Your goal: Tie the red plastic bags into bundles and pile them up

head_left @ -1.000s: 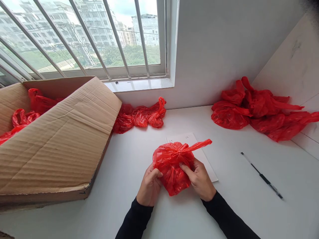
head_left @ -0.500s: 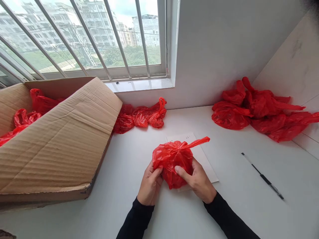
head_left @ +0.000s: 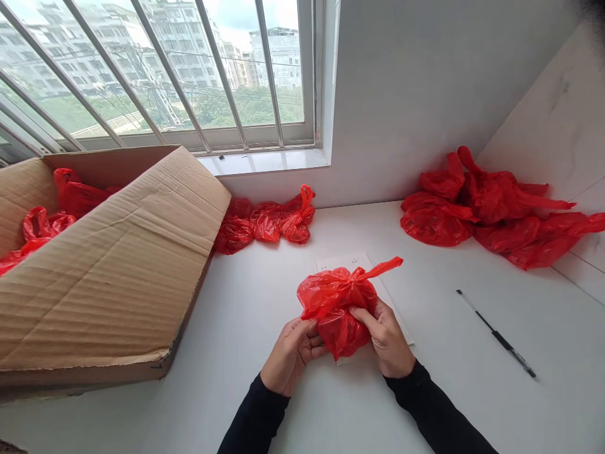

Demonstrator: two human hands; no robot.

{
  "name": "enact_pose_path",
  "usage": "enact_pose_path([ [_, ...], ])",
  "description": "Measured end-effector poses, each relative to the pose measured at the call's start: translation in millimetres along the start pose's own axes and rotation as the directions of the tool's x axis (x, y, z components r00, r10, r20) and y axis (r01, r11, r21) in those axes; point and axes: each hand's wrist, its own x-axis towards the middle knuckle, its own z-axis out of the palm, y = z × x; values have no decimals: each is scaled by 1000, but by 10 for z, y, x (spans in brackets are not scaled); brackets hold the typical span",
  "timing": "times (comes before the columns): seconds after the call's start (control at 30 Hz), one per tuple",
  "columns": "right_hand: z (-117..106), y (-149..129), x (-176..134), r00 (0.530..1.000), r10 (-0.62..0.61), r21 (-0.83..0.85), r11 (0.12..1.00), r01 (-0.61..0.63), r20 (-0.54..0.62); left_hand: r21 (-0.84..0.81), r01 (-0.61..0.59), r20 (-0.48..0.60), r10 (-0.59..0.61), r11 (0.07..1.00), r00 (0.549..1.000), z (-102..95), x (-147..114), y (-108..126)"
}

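Note:
A knotted red plastic bag (head_left: 338,309) is held up between both hands, its tied end sticking out to the right. My left hand (head_left: 295,350) pinches the bag's lower left side between thumb and fingers. On the right side, my right hand (head_left: 382,334) grips it, the thumb pressed across the front and the fingers partly hidden behind. What the bag contains cannot be seen. Partly covered by the bag, a white sheet or pad (head_left: 394,315) with small writing at its top lies on the white table (head_left: 246,328).
An open cardboard box (head_left: 118,265) with red bags inside stands on the left. Several tied red bags (head_left: 267,221) sit along the wall below the barred window. More red bags (head_left: 491,208) are heaped at the back right. A black pen (head_left: 501,340) lies on the right.
The red bag has shifted slightly right and turned a little in my hands. My left hand's fingers have moved to its lower edge; my right hand has moved slightly right.

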Motion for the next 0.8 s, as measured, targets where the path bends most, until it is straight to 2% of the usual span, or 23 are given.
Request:
enact_pose_path([
  [0.17, -3, -40, -14, 1000, 22, -24, 999, -22, 20, 51, -19, -53, 22, 998, 998, -17, 8, -31],
  [0.33, 28, -133, -38, 989, -25, -191, 980, 52, 144, 57, -98, -147, 105, 994, 984, -32, 48, -44],
  [0.5, 50, -106, -47, 988, -14, -124, 992, 33, 157, 80, -149, -206, 162, 986, 965, -37, 80, -47],
  [0.63, 33, -62, -18, 993, -22, -40, 999, 26, 113, 28, -119, -179, 123, 992, 976, -3, 61, -29],
  [0.8, 22, -66, 0, 998, -8, 32, 999, 6, 56, -49, -97, -31, 96, 994, 995, 43, -12, 41],
])
